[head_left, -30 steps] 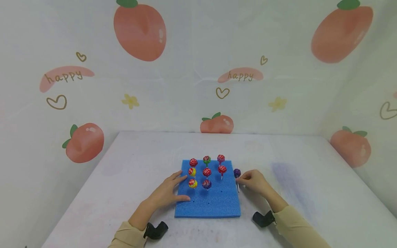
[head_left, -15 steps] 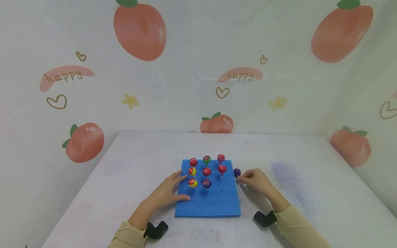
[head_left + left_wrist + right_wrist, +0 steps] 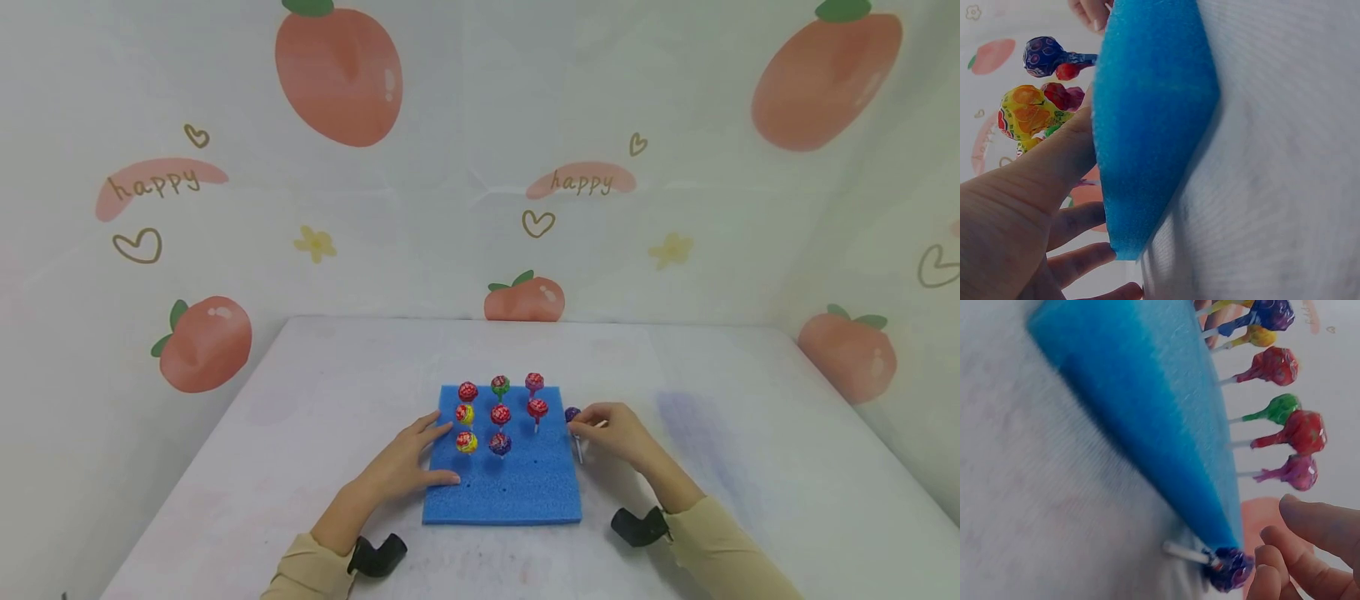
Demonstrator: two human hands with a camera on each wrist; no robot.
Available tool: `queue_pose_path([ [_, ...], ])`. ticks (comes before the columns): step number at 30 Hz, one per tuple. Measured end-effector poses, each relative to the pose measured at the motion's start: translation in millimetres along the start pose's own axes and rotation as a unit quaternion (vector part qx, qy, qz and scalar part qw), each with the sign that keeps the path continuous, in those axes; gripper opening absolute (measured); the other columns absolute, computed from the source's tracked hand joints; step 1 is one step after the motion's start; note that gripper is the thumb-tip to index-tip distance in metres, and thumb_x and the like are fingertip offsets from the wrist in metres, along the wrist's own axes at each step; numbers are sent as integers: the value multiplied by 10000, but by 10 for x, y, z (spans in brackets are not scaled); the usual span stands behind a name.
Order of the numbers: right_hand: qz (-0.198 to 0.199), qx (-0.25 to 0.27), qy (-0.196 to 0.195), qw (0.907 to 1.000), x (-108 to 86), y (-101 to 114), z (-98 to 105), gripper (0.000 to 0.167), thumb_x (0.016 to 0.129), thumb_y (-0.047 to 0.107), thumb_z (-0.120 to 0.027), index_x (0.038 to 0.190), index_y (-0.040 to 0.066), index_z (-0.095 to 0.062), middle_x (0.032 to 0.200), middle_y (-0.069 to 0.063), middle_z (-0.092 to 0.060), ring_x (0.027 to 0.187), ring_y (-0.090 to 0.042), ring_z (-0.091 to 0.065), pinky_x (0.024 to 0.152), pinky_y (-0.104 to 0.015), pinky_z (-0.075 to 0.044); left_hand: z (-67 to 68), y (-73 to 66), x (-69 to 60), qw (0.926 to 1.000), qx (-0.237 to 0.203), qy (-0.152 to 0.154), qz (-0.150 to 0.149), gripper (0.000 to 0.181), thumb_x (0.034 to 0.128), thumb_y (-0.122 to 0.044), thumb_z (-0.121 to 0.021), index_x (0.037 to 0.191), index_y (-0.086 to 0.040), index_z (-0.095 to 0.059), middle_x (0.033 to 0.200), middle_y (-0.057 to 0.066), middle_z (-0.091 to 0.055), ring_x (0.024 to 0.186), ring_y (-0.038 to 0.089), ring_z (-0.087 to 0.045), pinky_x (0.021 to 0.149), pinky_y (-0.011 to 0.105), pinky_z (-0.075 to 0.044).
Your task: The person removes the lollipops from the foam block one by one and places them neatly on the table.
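A blue foam board (image 3: 525, 504) is set between the hands on a white table (image 3: 360, 358); the gap between them is partly blocked by eight upright lollipops: two yellow lollipops (image 3: 467, 442) and a far red lollipop (image 3: 467, 392) nearest the left hand (image 3: 400, 467), a front purple lollipop (image 3: 500, 443), middle red lollipop (image 3: 500, 416) and green lollipop (image 3: 500, 385) midway, a near red lollipop (image 3: 537, 408) and pink lollipop (image 3: 534, 382) nearest the right hand (image 3: 618, 433). Beyond both hands, a fruit-print backdrop (image 3: 465, 125) is hung. Forearms are angled inward, black wrist mounts (image 3: 378, 557) worn on both; right hand is held low, just outside the board. Left fingers are extended and spread at its near edge, thumb laid on top, board touched but not gripped. Right thumb and fingers are loosely bent, parted, at the loose purple lollipop (image 3: 1229, 570), which is laid on the table beside the board; contact can't be told
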State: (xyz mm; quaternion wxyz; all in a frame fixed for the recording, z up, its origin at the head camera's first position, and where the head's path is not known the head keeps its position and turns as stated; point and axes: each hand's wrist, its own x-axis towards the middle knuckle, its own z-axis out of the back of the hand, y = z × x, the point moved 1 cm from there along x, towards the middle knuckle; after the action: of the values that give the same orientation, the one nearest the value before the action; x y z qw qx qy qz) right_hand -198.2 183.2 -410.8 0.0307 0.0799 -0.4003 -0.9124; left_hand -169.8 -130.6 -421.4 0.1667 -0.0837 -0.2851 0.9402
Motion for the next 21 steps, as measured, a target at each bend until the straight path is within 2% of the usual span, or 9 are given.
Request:
queue_pose_path([
  [6,308,143,32,9994,24,67,-41,221,850,250,-681,945,51,-694,880,-65,-679,806,-150,-561,644,-218,-482,-9,23,7,10000,-3,1,-27,792,727,-435,-759,1373,-84,-463,1494,180,-335,1365,413,-326,1043,593,-358],
  [13,710,473,214,9961,52,136,-146,262,847,192,-680,1015,-10,-672,799,-73,-660,754,-127,-552,629,-206,-482,-25,40,11,10000,-1,9,-1,794,728,-448,-753,1377,-97,-460,1498,172,-332,1369,408,-323,1041,593,-361],
  [17,768,541,225,9953,57,181,-205,299,835,177,-692,1039,-39,-657,782,-90,-666,704,-116,-552,599,-191,-476,-28,36,12,10000,-33,1,40,793,726,-447,-755,1376,-99,-462,1498,170,-333,1370,407,-322,1038,594,-363],
  [21,650,480,176,9966,70,219,-246,316,833,192,-697,1057,-27,-656,786,-81,-666,693,-115,-541,591,-195,-470,-30,33,12,10000,-22,3,76,792,725,-447,-756,1376,-103,-462,1499,163,-333,1372,402,-320,1040,594,-362],
])
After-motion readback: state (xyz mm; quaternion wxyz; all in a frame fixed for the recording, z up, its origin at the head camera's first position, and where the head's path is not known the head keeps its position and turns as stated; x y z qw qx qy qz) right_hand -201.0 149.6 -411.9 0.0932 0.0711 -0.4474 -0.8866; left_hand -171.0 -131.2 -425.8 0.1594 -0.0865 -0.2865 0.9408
